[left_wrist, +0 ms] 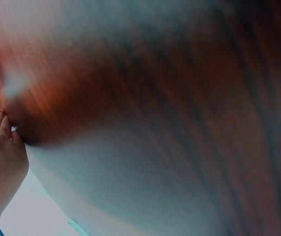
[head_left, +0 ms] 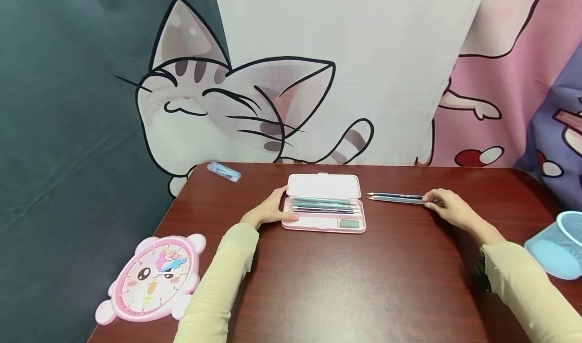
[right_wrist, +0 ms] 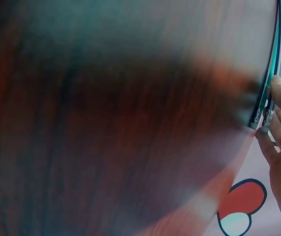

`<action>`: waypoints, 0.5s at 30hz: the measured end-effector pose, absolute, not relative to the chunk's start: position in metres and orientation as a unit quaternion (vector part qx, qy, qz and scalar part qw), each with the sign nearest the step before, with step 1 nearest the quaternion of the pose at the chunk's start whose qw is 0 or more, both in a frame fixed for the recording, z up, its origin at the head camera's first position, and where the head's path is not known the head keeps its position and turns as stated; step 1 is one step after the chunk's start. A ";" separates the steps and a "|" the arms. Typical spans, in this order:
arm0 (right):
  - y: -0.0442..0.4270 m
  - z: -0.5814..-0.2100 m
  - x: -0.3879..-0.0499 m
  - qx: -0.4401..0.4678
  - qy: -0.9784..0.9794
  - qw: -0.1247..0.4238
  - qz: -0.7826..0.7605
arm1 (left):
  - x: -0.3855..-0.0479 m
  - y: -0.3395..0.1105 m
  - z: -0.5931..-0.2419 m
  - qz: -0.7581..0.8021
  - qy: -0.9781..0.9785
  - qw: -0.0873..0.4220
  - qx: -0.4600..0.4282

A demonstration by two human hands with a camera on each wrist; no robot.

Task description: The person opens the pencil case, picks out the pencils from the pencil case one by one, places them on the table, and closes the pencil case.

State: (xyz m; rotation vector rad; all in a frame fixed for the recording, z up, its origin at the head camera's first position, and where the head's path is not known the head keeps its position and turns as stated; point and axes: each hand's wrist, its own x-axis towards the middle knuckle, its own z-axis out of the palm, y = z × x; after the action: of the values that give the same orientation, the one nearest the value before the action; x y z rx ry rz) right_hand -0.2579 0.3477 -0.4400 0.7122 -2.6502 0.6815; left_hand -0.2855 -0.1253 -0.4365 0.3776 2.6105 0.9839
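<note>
An open pink pencil case (head_left: 324, 223) lies in the middle of the table, its lid (head_left: 324, 186) folded back. Several pencils (head_left: 325, 205) lie side by side in its upper compartment, and a green eraser (head_left: 349, 224) sits in the lower right one. My left hand (head_left: 269, 210) holds the case at its left side, thumb over the lower rim, fingers along the outer edge by the lid. To the right of the case, my right hand (head_left: 447, 207) pinches the back ends of several loose pencils (head_left: 394, 198), whose points face the case. The right wrist view shows these pencils (right_wrist: 273, 64) between thumb and fingers.
A pink clock (head_left: 154, 278) with a cartoon face lies at the table's left edge. At the back left is a small blue translucent packet (head_left: 224, 172). A blue mesh holder (head_left: 556, 247) stands at the far right. A cartoon-printed cloth (head_left: 386, 70) hangs behind the table.
</note>
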 end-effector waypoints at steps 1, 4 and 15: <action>0.348 -0.440 -0.258 0.243 -0.930 0.159 0.227 | -0.285 -0.125 -0.436 0.344 0.915 0.163 0.132; 0.348 -0.438 -0.257 0.227 -0.940 0.160 0.200 | -0.285 -0.124 -0.436 0.344 0.915 0.164 0.130; 0.336 -0.435 -0.263 0.207 -0.935 0.181 0.224 | -0.286 -0.125 -0.436 0.342 0.917 0.163 0.125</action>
State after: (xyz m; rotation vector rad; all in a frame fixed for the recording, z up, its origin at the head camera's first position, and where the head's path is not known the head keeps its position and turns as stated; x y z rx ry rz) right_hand -0.2625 0.3359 -0.4352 0.5838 -2.6404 0.6330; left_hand -0.2856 -0.1247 -0.4364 0.3569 2.6150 0.9747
